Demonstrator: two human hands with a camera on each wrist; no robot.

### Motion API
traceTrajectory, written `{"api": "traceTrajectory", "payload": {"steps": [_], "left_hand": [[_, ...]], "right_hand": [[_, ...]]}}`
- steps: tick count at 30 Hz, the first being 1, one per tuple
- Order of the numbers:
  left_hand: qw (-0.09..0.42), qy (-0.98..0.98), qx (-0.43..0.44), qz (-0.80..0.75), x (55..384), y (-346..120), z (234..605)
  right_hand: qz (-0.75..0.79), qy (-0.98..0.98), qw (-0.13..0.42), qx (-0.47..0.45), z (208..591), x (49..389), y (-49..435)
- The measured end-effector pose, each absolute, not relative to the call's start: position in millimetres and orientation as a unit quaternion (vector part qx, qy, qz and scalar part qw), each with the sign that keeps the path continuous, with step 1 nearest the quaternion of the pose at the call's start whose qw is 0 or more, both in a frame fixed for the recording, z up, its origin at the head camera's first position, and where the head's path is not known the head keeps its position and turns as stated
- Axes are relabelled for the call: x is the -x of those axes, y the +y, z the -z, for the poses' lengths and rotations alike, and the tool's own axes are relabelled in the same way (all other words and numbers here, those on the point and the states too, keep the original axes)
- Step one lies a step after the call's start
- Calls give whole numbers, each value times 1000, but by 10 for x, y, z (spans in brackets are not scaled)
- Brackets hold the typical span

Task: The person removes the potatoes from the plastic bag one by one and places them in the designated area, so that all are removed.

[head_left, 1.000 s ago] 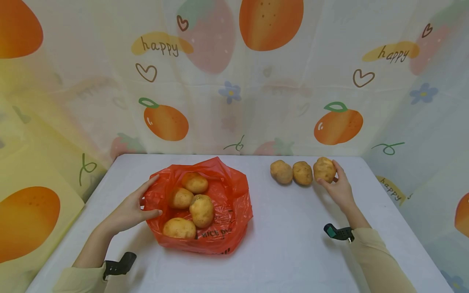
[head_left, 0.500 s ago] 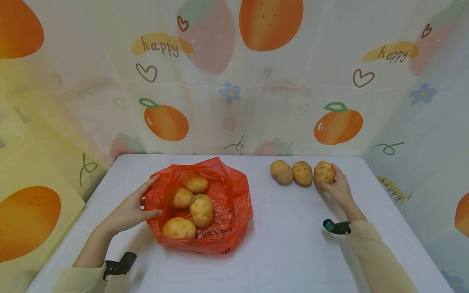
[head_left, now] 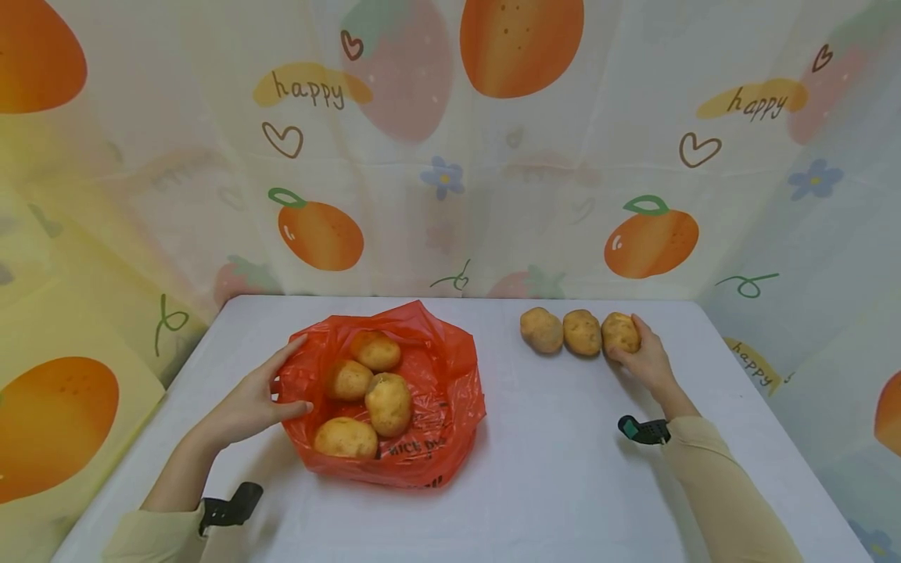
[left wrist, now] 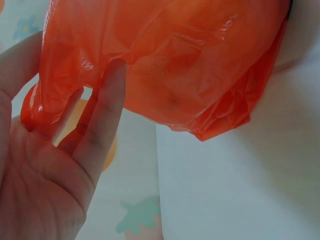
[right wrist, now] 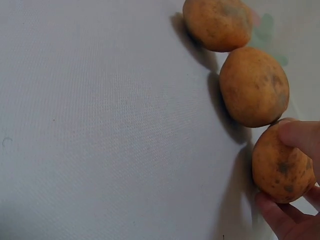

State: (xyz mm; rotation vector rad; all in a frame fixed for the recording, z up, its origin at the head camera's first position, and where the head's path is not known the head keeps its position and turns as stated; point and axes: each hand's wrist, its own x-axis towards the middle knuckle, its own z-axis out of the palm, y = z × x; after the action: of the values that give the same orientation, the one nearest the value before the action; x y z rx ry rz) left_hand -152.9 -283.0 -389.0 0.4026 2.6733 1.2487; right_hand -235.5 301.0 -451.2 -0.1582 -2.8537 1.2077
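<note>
My right hand (head_left: 649, 365) grips a potato (head_left: 621, 333) at the right end of a short row, thumb on its near side and fingers round its right side. In the right wrist view this potato (right wrist: 281, 165) sits at the table surface, against or very close to the middle potato (right wrist: 255, 87). The left potato (head_left: 541, 330) completes the row. A red plastic bag (head_left: 461, 375) stands wide at the mouth on the left, several potatoes (head_left: 389, 405) inside. My left hand (head_left: 242, 407) holds its left rim, with the bag film (left wrist: 175, 65) between thumb and fingers.
A white-covered table (head_left: 535, 469) spans the front. Behind it hangs a fruit-printed curtain (head_left: 493, 211), which also runs along both sides. A black wrist camera (head_left: 232, 507) sits on the left wrist, another camera (head_left: 642, 430) on the right.
The right hand has lowered its potato and shifted it slightly left, close beside the other two. The left hand and the bag have stayed in place.
</note>
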Motion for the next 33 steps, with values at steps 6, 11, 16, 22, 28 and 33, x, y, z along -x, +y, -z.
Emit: {"api": "traceTrajectory", "payload": {"steps": [6,11,16,22,28,33], "left_hand": [[82,894,-134,-419,1533,-2826,3886],[84,894,-132,-420,1532,-2818,3876],[82,895,-132,-418,1524,-2814,3869],[82,895,-132,-417,1522,-2810,3857],[85,894,-130,-420,1528,-2805,3862],[82,893,-132,-423,1528,-2806,3873]], "right_hand": [[-382,-923,24,40,4499,2360,2994],[-380,-924,29,39,4483,2354,2984],[-369,-928,37,41,4489,2370,2996],[-369,-928,36,40,4495,2375,2991],[-372,-926,44,35,4513,2386,2997],[-369,-928,43,41,4533,2390,3005]]}}
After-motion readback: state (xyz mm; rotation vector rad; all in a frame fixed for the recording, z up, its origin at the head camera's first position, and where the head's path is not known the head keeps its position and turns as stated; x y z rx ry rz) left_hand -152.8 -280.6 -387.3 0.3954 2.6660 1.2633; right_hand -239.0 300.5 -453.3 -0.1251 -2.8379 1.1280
